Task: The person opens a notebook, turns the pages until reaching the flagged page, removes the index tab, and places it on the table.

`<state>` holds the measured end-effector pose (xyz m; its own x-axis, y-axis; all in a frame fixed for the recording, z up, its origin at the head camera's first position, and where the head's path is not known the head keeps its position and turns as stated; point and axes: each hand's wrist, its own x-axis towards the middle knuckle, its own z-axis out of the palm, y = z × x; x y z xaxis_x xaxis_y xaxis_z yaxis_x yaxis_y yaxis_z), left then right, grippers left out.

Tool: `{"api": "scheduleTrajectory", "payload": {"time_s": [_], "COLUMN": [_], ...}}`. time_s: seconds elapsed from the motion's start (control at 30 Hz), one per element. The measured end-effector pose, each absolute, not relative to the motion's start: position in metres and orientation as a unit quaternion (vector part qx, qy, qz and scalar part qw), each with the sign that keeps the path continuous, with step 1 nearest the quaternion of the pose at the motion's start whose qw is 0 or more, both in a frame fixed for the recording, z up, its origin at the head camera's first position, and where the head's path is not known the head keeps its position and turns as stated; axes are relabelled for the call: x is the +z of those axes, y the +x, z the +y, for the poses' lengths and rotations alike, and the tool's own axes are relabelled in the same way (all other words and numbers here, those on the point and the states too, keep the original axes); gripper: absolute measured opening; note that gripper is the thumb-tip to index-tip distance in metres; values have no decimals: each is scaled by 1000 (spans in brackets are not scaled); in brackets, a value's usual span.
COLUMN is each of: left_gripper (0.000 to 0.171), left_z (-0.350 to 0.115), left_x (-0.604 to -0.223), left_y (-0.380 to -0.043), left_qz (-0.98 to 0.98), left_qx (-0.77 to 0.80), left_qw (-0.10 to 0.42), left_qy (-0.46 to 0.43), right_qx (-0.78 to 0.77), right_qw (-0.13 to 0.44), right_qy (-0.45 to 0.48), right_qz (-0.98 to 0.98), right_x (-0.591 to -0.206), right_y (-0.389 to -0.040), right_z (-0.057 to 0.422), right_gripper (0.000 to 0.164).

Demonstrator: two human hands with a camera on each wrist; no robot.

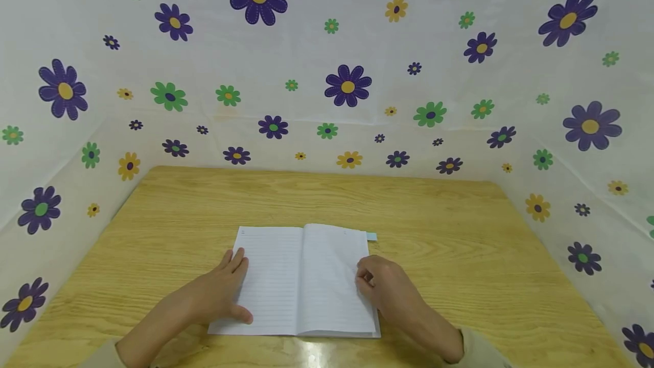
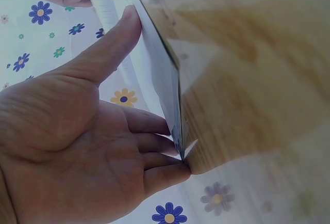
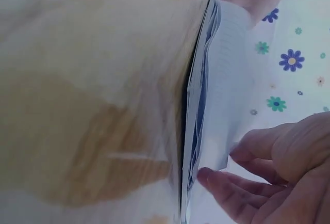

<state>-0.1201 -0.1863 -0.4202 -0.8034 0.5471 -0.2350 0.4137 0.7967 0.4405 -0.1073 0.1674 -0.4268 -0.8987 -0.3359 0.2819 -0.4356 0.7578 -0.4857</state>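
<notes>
Two hands rest on an open lined notebook (image 1: 301,280) at the near middle of the wooden table (image 1: 460,226): the left hand (image 1: 222,294) lies flat with straight fingers on its left page, the right hand (image 1: 388,288) curls its fingertips (image 3: 214,178) at the right page's edge

Bright, even and soft from above in the head view, with a pale glare patch on the surface (image 1: 327,351) near the bottom edge, faint shadows, slight wide-angle bowing at the sides; both wrist views washed out, hazy, blurred on the close wood grain.
</notes>
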Motion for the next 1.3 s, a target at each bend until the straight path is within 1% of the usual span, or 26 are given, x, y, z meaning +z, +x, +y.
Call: {"api": "scheduleTrajectory", "payload": {"time_s": [0.07, 0.1, 0.17, 0.2, 0.23, 0.3, 0.37, 0.43, 0.5, 0.6, 0.67, 0.73, 0.83, 0.87, 1.07, 1.3], "left_gripper": [113, 113, 113, 113, 113, 114, 114, 114, 114, 115, 115, 115, 114, 114, 115, 116], "left_z": [-186, -186, -186, -186, -186, -185, -185, -185, -186, -186, -186, -186, -186, -186, -186, -185], "left_x": [-420, -420, -420, -420, -419, -419, -419, -420, -421, -421, -422, -422, -422, -422, -423, -422], "left_y": [-120, -120, -120, -120, -120, -120, -120, -120, -120, -121, -121, -121, -121, -121, -121, -121], "left_qz": [931, 931, 931, 931, 932, 932, 932, 933, 933, 933, 933, 933, 933, 933, 934, 934], "left_qx": [188, 189, 189, 190, 190, 191, 189, 187, 185, 184, 184, 185, 184, 184, 183, 186], "left_qw": [177, 177, 178, 179, 178, 179, 179, 176, 175, 176, 177, 176, 174, 174, 176, 180], "left_qy": [258, 257, 256, 254, 253, 251, 251, 253, 254, 254, 253, 253, 255, 255, 252, 247], "right_qx": [321, 338, 380, 406, 434, 503, 568, 622, 656, 686, 690, 692, 692, 693, 702, 709], "right_qw": [84, 86, 83, 76, 67, 38, 7, -26, -64, -125, -162, -180, -188, -188, -181, -156], "right_qy": [180, 166, 129, 110, 92, 60, 38, 22, 15, 22, 29, 39, 45, 47, 39, 36], "right_qz": [-926, -922, -912, -904, -894, -862, -822, -782, -752, -717, -705, -698, -695, -694, -688, -687], "right_x": [-424, -423, -421, -420, -419, -418, -417, -415, -414, -413, -414, -413, -411, -410, -409, -411], "right_y": [-106, -106, -106, -107, -107, -108, -109, -109, -109, -108, -108, -108, -108, -107, -107, -108], "right_z": [165, 165, 164, 165, 165, 168, 171, 173, 175, 177, 179, 179, 178, 178, 176, 174], "right_gripper": [18, 21, 32, 42, 53, 68, 74, 76, 76, 71, 62, 52, 42, 41, 40, 37]}}
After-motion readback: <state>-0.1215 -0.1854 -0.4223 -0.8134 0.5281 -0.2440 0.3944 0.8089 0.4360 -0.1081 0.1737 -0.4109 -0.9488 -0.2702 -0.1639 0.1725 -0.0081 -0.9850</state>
